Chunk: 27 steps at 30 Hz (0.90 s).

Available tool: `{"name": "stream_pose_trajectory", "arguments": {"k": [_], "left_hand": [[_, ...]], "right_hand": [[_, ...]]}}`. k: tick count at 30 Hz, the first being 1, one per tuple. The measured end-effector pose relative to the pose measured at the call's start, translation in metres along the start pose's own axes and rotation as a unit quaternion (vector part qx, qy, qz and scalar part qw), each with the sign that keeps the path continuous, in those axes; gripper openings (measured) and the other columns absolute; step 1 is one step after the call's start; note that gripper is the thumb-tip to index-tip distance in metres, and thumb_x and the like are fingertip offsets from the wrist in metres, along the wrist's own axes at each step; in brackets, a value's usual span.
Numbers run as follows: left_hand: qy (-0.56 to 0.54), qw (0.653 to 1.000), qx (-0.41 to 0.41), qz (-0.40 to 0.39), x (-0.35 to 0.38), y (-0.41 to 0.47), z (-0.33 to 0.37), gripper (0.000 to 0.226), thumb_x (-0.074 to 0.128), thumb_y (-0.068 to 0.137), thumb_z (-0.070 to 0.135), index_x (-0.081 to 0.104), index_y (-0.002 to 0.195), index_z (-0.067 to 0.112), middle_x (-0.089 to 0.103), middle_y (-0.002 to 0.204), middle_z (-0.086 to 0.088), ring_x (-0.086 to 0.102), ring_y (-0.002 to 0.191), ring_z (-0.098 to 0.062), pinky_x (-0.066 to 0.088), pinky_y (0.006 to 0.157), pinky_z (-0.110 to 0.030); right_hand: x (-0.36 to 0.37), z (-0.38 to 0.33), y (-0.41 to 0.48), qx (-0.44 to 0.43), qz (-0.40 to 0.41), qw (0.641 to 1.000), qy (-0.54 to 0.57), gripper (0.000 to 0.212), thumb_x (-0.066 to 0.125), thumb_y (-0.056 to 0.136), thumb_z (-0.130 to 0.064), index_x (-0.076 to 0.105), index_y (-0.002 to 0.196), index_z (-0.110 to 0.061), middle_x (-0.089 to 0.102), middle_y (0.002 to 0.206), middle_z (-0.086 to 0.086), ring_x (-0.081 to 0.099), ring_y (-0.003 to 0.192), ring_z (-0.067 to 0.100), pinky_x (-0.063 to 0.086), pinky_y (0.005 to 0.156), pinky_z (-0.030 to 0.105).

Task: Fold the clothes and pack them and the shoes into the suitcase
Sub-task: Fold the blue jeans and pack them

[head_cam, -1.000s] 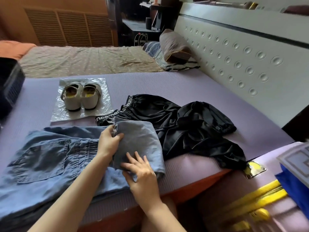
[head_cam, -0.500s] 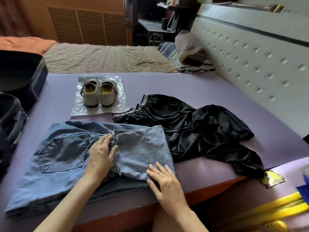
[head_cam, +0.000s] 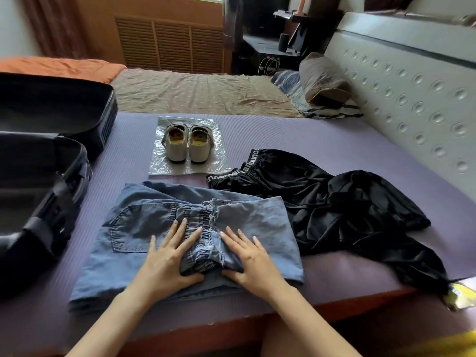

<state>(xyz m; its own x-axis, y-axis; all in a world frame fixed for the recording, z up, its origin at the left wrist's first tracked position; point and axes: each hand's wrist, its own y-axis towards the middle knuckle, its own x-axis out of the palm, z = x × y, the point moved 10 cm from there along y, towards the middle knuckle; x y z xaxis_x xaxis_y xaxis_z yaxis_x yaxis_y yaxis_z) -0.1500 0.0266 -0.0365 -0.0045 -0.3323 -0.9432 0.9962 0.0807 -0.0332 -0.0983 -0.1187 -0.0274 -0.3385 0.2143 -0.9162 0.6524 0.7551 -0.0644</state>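
Fingers: on both hands they are straight and spread, pressing down flat and holding nothing. The left fingers (head_cam: 181, 233) lie across the gathered elastic waistband. The right fingers (head_cam: 233, 242) lie on the frayed hem of the leg folded over it.
Left hand (head_cam: 167, 258): palm down just left of the fold seam, probably to pin the waistband so that the layers do not slide.
Right hand (head_cam: 253, 262): palm down just right of the seam, thumb tucked towards the near side, probably to flatten the folded leg and set the crease.
Blue denim jeans (head_cam: 144, 228): folded into a rough rectangle at the near edge of the bed (head_cam: 231, 328), on the purple ribbed mat (head_cam: 334, 135), back pocket facing up.
Black glossy garment with a lettered waistband (head_cam: 334, 210): unfolded in a heap, touching the right side of the jeans and trailing to the near right corner. It looks to be the next item to fold.
Cream slip-on shoes (head_cam: 185, 145): paired, heels towards the camera, standing on a clear plastic sheet (head_cam: 159, 166) beyond the jeans, presumably to keep the soles off the mat.
Black soft-sided suitcase (head_cam: 43, 191): lies open along the left edge, close beside the jeans, so that a short move will carry them in. What is inside is too dark to tell.
Progress: early, with nothing visibly packed yet.
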Motion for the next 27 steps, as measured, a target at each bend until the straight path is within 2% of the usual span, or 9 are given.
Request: {"name": "stream_pose_trajectory", "arguments": {"k": [4, 6, 10, 12, 15, 17, 20, 24, 27], "left_hand": [[0.004, 1.0, -0.003, -0.003, -0.002, -0.003, -0.004, 0.085, 0.056, 0.076, 0.063, -0.001, 0.138, 0.054, -0.016, 0.152, 0.014, -0.02, 0.141, -0.01, 0.006, 0.114, -0.06], [0.024, 1.0, -0.006, -0.009, -0.007, -0.005, -0.01, 0.075, 0.044, 0.079, 0.064, -0.001, 0.138, 0.055, -0.014, 0.151, 0.016, -0.019, 0.141, -0.012, 0.003, 0.115, -0.059], [0.015, 0.998, -0.007, -0.052, -0.003, -0.012, -0.016, 0.097, 0.002, 0.046, 0.097, -0.012, 0.135, 0.06, -0.026, 0.147, 0.022, -0.024, 0.139, -0.011, -0.003, 0.113, -0.055], [0.012, 0.999, 0.003, -0.048, 0.0, -0.015, -0.015, 0.104, -0.004, 0.042, 0.1, -0.014, 0.136, 0.057, -0.029, 0.146, 0.023, -0.028, 0.138, -0.011, -0.008, 0.112, -0.053], [-0.02, 1.0, 0.01, -0.018, -0.004, -0.02, -0.019, 0.104, 0.007, 0.047, 0.1, -0.005, 0.139, 0.054, -0.018, 0.15, 0.024, -0.02, 0.141, -0.009, -0.009, 0.113, -0.05], [-0.034, 0.999, 0.013, -0.006, -0.008, -0.023, -0.024, 0.103, 0.014, 0.049, 0.099, -0.002, 0.139, 0.053, -0.013, 0.15, 0.026, -0.016, 0.142, -0.007, -0.008, 0.114, -0.048], [-0.042, 0.999, 0.019, 0.011, -0.013, -0.026, -0.026, 0.103, 0.009, 0.049, 0.099, 0.003, 0.14, 0.052, -0.007, 0.151, 0.027, -0.012, 0.142, -0.007, -0.009, 0.112, -0.042], [-0.052, 0.998, 0.028, 0.038, -0.016, -0.029, -0.027, 0.093, 0.018, 0.058, 0.095, 0.011, 0.141, 0.052, 0.003, 0.152, 0.024, -0.003, 0.144, -0.009, -0.006, 0.113, -0.043], [-0.053, 0.992, 0.057, 0.099, -0.022, -0.034, -0.024, 0.075, 0.042, 0.072, 0.077, 0.032, 0.14, 0.046, 0.029, 0.15, 0.013, 0.027, 0.14, -0.018, 0.021, 0.111, -0.055]], "right_hand": [[0.004, 0.003, 0.001, 0.0, 0.009, 1.0, -0.009, 0.063, 0.046, 0.098, -0.022, 0.014, 0.151, -0.032, 0.008, 0.156, -0.016, 0.0, 0.147, 0.012, -0.004, 0.119, 0.037], [0.003, 0.004, 0.0, 0.003, 0.012, 1.0, -0.018, 0.061, 0.043, 0.099, -0.02, 0.013, 0.151, -0.033, 0.009, 0.157, -0.015, -0.002, 0.147, 0.011, -0.004, 0.12, 0.039], [0.013, -0.007, -0.001, 0.006, -0.061, 0.998, 0.011, 0.084, 0.035, 0.082, -0.074, 0.011, 0.152, -0.034, 0.0, 0.157, -0.014, -0.013, 0.143, 0.007, -0.009, 0.118, 0.039], [-0.009, -0.013, 0.008, 0.019, 0.001, 0.994, 0.108, 0.096, 0.023, 0.071, -0.086, 0.029, 0.149, -0.029, 0.017, 0.157, -0.008, 0.007, 0.146, 0.011, 0.003, 0.12, 0.037], [-0.054, -0.019, 0.047, 0.023, 0.107, 0.982, 0.151, 0.061, 0.049, 0.089, -0.059, 0.05, 0.136, -0.02, 0.047, 0.142, -0.002, 0.037, 0.133, 0.013, 0.026, 0.113, 0.033], [-0.055, -0.031, 0.089, 0.019, 0.057, 0.992, 0.112, 0.051, 0.058, 0.092, -0.041, 0.048, 0.138, -0.021, 0.051, 0.138, 0.0, 0.04, 0.131, 0.016, 0.03, 0.11, 0.035], [-0.029, -0.041, 0.14, 0.061, -0.079, 0.991, 0.087, 0.062, 0.061, 0.09, -0.042, 0.04, 0.143, -0.019, 0.049, 0.141, 0.005, 0.046, 0.129, 0.022, 0.036, 0.108, 0.037], [-0.008, -0.048, 0.17, 0.076, -0.154, 0.985, 0.035, 0.066, 0.064, 0.086, -0.047, 0.046, 0.137, -0.009, 0.055, 0.132, 0.007, 0.053, 0.119, 0.024, 0.042, 0.099, 0.035], [-0.001, -0.046, 0.18, 0.085, -0.186, 0.979, 0.01, 0.046, 0.068, 0.081, -0.05, 0.062, 0.103, -0.01, 0.06, 0.092, 0.0, 0.056, 0.085, 0.019, 0.044, 0.071, 0.03]]}}
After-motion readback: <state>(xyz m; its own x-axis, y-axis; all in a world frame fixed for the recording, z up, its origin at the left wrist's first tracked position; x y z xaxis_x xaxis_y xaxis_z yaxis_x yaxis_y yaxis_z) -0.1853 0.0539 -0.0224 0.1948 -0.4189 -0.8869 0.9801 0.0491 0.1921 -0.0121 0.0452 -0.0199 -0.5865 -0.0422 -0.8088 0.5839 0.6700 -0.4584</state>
